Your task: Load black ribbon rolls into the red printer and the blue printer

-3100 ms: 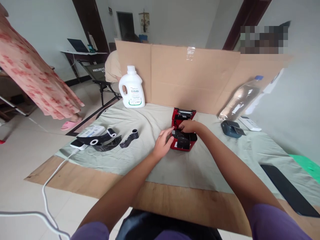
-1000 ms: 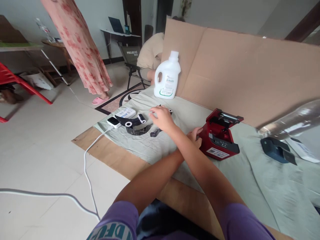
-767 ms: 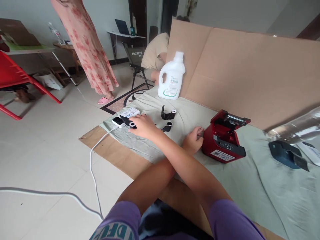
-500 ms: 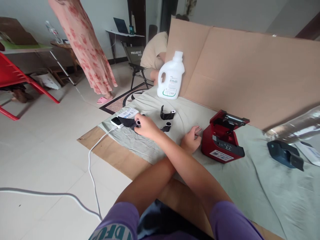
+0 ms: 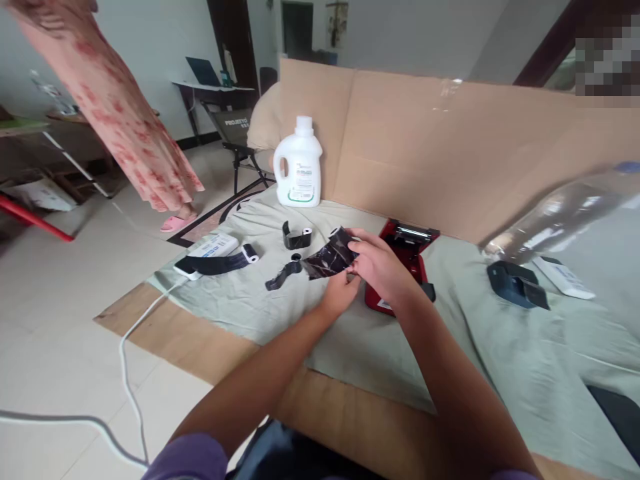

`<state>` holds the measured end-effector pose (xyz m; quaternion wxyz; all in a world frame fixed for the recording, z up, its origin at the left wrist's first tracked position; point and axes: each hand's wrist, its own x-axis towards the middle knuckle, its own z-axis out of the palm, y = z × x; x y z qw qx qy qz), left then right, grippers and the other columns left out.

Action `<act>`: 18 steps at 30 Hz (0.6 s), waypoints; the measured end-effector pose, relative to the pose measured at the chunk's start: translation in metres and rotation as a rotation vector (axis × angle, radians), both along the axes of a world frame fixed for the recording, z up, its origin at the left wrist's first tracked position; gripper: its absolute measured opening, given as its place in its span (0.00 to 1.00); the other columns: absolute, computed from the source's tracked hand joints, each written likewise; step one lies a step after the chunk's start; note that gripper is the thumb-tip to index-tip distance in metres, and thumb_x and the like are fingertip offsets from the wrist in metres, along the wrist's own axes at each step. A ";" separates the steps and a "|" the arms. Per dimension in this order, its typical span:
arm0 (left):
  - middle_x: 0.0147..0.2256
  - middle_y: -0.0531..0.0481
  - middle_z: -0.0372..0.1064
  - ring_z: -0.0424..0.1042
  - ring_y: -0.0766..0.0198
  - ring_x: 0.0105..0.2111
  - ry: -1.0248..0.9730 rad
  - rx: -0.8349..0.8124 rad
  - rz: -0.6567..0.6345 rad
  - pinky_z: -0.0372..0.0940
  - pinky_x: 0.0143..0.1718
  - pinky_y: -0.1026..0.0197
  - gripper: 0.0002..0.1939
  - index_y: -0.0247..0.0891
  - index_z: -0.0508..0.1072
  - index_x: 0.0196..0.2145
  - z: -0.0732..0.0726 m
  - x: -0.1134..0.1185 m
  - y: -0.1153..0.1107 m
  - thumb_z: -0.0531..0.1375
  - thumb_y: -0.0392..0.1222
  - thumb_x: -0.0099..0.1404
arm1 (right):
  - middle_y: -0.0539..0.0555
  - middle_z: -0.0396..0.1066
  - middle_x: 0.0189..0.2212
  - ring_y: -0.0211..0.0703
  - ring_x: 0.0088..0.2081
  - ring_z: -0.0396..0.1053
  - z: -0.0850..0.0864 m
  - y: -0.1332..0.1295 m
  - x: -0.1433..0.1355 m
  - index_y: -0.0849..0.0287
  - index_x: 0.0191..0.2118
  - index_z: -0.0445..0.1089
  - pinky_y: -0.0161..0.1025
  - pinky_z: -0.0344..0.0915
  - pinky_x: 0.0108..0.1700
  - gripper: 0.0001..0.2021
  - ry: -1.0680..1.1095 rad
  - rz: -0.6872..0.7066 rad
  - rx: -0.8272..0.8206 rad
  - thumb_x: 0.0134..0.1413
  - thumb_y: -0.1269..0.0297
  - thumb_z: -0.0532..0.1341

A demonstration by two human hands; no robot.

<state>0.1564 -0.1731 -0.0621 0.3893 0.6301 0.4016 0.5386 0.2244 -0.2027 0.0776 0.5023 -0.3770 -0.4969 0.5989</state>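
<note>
My right hand [image 5: 376,257] grips a black paper roll [image 5: 330,257] with a loose, glossy strip hanging to its left. Just below, my left hand [image 5: 343,291] is closed at the roll's lower edge, its fingertips partly hidden. Behind my right hand stands a small red label printer [image 5: 385,297] with its lid raised. To the left on the cloth are other black rolls: one [image 5: 297,238] curled near the bottle, one [image 5: 284,273] beside the held strip, and one [image 5: 223,263] whose strip lies across a white device.
A white detergent bottle [image 5: 300,170] stands before a cardboard panel [image 5: 410,133]. To the right are a dark tape-dispenser-like item [image 5: 517,283], a white box [image 5: 565,277] and a clear plastic bottle [image 5: 555,213]. A white cable [image 5: 127,360] runs to the floor. Two people are beyond.
My arms have uncrossed. My right hand has left its roll by the white device and moved right to another roll. My left hand has joined it there. The camera view has turned right.
</note>
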 end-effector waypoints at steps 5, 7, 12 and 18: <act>0.43 0.46 0.74 0.73 0.60 0.41 0.005 -0.029 -0.055 0.70 0.41 0.60 0.21 0.39 0.67 0.54 0.008 -0.006 -0.019 0.61 0.42 0.64 | 0.48 0.68 0.31 0.37 0.29 0.61 0.018 -0.011 0.083 0.54 0.41 0.74 0.35 0.56 0.29 0.11 -0.230 -0.080 0.071 0.48 0.64 0.63; 0.48 0.44 0.73 0.72 0.60 0.44 0.022 0.051 -0.073 0.69 0.44 0.59 0.28 0.41 0.62 0.59 0.015 -0.006 -0.028 0.63 0.44 0.63 | 0.48 0.68 0.33 0.38 0.30 0.62 0.020 -0.012 0.107 0.54 0.41 0.74 0.36 0.57 0.29 0.11 -0.407 -0.091 0.069 0.50 0.64 0.60; 0.50 0.43 0.73 0.71 0.61 0.45 0.026 0.220 -0.051 0.65 0.50 0.55 0.21 0.41 0.65 0.54 0.026 -0.003 -0.042 0.62 0.42 0.65 | 0.51 0.72 0.42 0.43 0.36 0.67 0.020 -0.010 0.139 0.54 0.46 0.71 0.38 0.61 0.35 0.17 -0.814 -0.112 0.116 0.49 0.69 0.56; 0.50 0.43 0.70 0.68 0.55 0.51 0.289 0.472 -0.049 0.63 0.54 0.49 0.18 0.41 0.69 0.51 0.031 -0.006 -0.045 0.62 0.41 0.63 | 0.52 0.74 0.43 0.49 0.45 0.67 0.014 -0.010 0.143 0.54 0.46 0.68 0.47 0.57 0.52 0.18 -1.182 -0.073 0.099 0.48 0.75 0.55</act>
